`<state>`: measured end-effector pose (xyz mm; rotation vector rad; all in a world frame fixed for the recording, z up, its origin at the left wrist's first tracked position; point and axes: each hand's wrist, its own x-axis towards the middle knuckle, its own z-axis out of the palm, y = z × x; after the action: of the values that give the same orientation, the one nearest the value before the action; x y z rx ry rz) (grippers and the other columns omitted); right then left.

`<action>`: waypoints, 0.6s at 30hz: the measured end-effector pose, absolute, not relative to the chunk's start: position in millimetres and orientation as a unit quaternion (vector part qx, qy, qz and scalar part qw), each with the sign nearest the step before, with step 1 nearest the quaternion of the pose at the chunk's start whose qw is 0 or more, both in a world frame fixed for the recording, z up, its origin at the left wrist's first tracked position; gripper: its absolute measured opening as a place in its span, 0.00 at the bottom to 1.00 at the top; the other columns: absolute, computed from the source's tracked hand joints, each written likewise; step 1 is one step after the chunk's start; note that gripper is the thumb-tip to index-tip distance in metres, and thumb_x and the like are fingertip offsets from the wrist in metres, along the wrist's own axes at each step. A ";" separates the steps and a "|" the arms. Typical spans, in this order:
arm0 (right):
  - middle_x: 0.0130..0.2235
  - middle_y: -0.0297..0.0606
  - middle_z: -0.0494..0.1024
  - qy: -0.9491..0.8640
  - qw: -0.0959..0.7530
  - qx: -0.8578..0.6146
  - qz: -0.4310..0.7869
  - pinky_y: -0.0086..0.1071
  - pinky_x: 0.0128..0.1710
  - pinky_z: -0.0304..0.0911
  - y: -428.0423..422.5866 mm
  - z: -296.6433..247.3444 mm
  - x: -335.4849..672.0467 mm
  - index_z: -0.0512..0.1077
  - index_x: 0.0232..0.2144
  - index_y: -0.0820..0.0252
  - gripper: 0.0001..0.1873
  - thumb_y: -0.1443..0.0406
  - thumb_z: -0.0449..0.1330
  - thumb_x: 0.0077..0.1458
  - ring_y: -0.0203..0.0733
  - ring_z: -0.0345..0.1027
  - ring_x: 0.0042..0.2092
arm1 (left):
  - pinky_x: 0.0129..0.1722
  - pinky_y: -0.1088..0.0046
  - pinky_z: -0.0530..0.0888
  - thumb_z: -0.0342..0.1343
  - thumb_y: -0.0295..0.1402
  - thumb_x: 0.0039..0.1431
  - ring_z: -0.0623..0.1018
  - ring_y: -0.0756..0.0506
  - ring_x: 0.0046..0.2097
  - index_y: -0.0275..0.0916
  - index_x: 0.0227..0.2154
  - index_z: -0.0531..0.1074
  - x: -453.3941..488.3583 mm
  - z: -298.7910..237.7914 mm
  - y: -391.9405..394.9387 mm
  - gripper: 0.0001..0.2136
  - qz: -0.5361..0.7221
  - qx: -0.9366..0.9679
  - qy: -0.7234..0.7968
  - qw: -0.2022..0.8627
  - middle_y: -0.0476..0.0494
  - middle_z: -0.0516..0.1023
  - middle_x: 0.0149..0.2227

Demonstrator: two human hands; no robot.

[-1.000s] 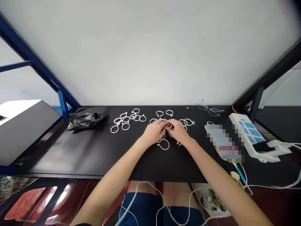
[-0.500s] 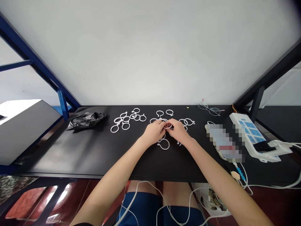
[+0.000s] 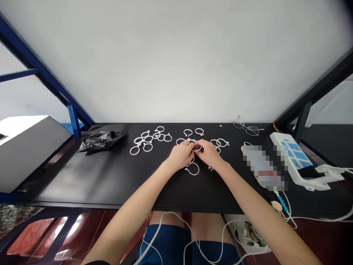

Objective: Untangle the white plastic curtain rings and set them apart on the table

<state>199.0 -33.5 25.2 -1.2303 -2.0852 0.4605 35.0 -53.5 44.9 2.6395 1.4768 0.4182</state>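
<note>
Pinching a white ring [image 3: 196, 151], the fingers [image 3: 200, 144] of the right hand [image 3: 209, 152] are nearly closed beside the left hand [image 3: 181, 153], whose grip is hidden, over the worktop [image 3: 110, 176], where uneven pressure could drop the ring among loose rings [image 3: 198, 169] near, far and right.

On the table [image 3: 99, 176], the bag [image 3: 101, 141] lies at left; right of it lies one group of rings [image 3: 150, 142]; other rings [image 3: 198, 170] lie around the left hand [image 3: 181, 154] and the right hand [image 3: 209, 151]. Farther right is the phone [image 3: 261, 167], then the power strip [image 3: 293, 154]; behind the phone lie the eyeglasses [image 3: 244, 127].
</note>
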 end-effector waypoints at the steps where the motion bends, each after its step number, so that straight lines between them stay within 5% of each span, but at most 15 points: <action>1: 0.32 0.36 0.74 -0.798 0.330 -0.473 0.176 0.36 0.39 0.64 -33.4 25.4 198.9 0.70 0.28 0.58 0.06 0.73 0.57 0.47 0.42 0.68 0.36 | 0.36 0.71 0.74 0.45 0.30 0.61 0.73 0.44 0.44 0.40 0.45 0.67 35.2 44.4 -53.5 0.11 0.138 0.864 0.482 0.042 0.43 0.73 0.42; 18: 0.32 0.35 0.74 -0.800 0.336 -0.465 0.177 0.36 0.39 0.64 -31.7 23.1 199.0 0.70 0.27 0.58 0.07 0.73 0.56 0.46 0.42 0.68 0.35 | 0.39 0.70 0.74 0.46 0.31 0.61 0.72 0.43 0.46 0.39 0.46 0.66 35.3 41.9 -54.4 0.12 0.135 0.865 0.481 0.043 0.42 0.72 0.43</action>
<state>199.0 -31.7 23.1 -1.2135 -2.0856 0.4622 35.3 -54.4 41.9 2.6473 1.4707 0.4140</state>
